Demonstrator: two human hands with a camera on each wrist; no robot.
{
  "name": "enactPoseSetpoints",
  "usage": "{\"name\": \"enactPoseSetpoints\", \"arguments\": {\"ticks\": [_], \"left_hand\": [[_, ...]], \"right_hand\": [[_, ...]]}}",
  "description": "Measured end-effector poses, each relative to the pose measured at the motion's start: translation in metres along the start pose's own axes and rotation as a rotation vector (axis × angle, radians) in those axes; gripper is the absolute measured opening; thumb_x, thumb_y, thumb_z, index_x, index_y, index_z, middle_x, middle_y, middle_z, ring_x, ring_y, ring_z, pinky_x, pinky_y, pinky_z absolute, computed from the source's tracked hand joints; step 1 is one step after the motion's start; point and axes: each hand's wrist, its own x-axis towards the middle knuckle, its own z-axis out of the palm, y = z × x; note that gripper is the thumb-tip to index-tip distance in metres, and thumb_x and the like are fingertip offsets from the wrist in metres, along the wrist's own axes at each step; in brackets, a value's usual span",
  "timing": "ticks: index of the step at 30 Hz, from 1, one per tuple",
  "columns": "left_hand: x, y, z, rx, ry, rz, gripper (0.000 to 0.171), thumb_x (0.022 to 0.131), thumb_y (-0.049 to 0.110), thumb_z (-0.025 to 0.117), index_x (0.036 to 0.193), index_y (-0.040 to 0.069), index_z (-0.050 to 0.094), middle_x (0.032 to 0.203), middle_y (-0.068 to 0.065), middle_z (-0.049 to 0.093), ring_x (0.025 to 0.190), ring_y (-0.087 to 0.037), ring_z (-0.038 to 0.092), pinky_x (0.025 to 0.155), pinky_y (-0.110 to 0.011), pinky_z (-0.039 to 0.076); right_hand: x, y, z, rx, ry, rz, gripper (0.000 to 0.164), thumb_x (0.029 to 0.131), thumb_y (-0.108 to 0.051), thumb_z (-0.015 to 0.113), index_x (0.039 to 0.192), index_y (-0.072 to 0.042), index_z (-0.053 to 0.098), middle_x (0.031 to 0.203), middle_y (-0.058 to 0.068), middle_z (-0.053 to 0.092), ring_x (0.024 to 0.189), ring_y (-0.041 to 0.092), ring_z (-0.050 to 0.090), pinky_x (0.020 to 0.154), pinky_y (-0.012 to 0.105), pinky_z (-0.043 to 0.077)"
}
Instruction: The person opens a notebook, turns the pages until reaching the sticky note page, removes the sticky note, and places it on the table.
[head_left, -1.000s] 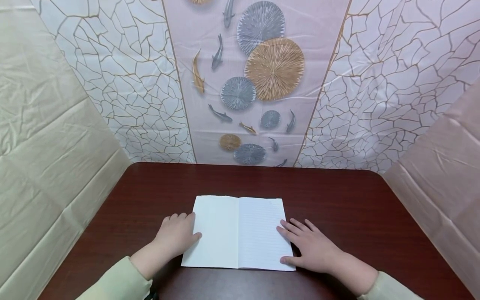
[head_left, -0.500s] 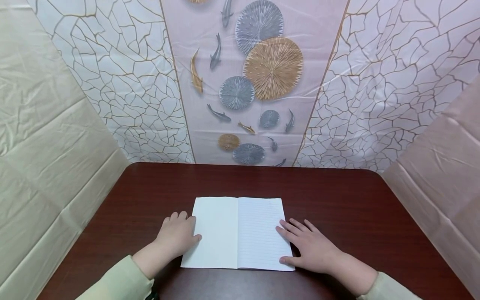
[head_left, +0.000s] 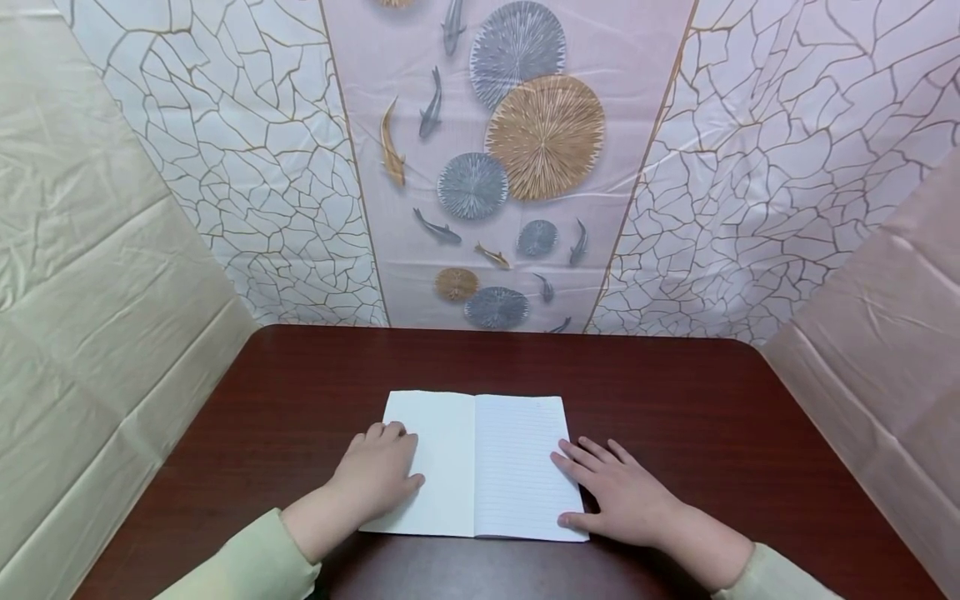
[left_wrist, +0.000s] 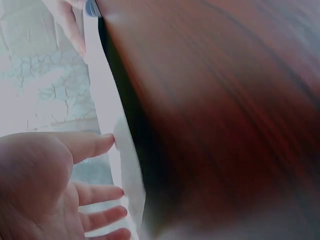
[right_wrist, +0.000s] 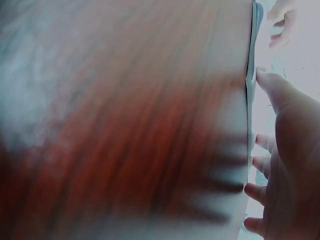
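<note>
An open notebook lies on the dark red-brown table, its left page blank white and its right page ruled with lines. My left hand rests over the left page, thumb and fingertips on the paper. In the left wrist view that hand has its fingers extended to the page, with nothing gripped. At the right edge my right hand lies spread, thumb and index fingertip on the ruled page. The right wrist view shows the right hand with its fingertips along the notebook's edge.
The table has rounded far corners. Behind it hangs a patterned cloth with fish and round leaf shapes. Plain pale fabric walls stand at both sides.
My left hand has moved right from the notebook's left edge, farther onto the blank page. The right hand stays in place.
</note>
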Motion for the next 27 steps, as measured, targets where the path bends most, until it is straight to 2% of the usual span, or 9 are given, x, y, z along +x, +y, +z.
{"name": "enactPoseSetpoints", "arguments": {"ticks": [4,9,17,27], "left_hand": [[0.001,0.012,0.001,0.007,0.018,0.12,0.06,0.083,0.05,0.059,0.124,0.006,0.056,0.124,-0.013,0.052,0.12,-0.031,0.043,0.095,-0.048,0.038],[-0.001,0.028,-0.001,0.0,-0.013,0.233,0.066,0.085,0.053,0.056,0.131,0.006,0.049,0.134,-0.014,0.046,0.128,-0.029,0.038,0.1,-0.047,0.036],[-0.004,0.047,-0.001,-0.026,-0.12,0.268,0.071,0.085,0.063,0.046,0.143,0.024,0.034,0.149,-0.005,0.03,0.136,-0.03,0.026,0.101,-0.061,0.026],[-0.001,0.052,0.003,-0.028,-0.148,0.272,0.071,0.085,0.066,0.042,0.144,0.027,0.032,0.149,-0.008,0.028,0.137,-0.034,0.023,0.105,-0.054,0.026]], "right_hand": [[0.0,0.0,0.0,0.006,-0.002,-0.001,0.083,0.079,-0.076,0.039,0.145,-0.028,0.03,0.15,-0.005,0.028,0.139,0.024,0.022,0.107,0.055,0.017],[0.0,-0.001,-0.001,0.015,-0.005,-0.006,0.082,0.079,-0.075,0.04,0.145,-0.027,0.03,0.15,-0.004,0.029,0.139,0.025,0.023,0.107,0.056,0.017],[0.0,0.0,-0.001,0.02,-0.01,-0.014,0.083,0.079,-0.075,0.04,0.145,-0.026,0.03,0.15,-0.003,0.028,0.139,0.026,0.022,0.106,0.056,0.018],[0.002,0.003,-0.003,0.037,-0.048,0.0,0.084,0.078,-0.076,0.039,0.146,-0.028,0.027,0.152,-0.003,0.024,0.139,0.026,0.022,0.106,0.053,0.024]]}}
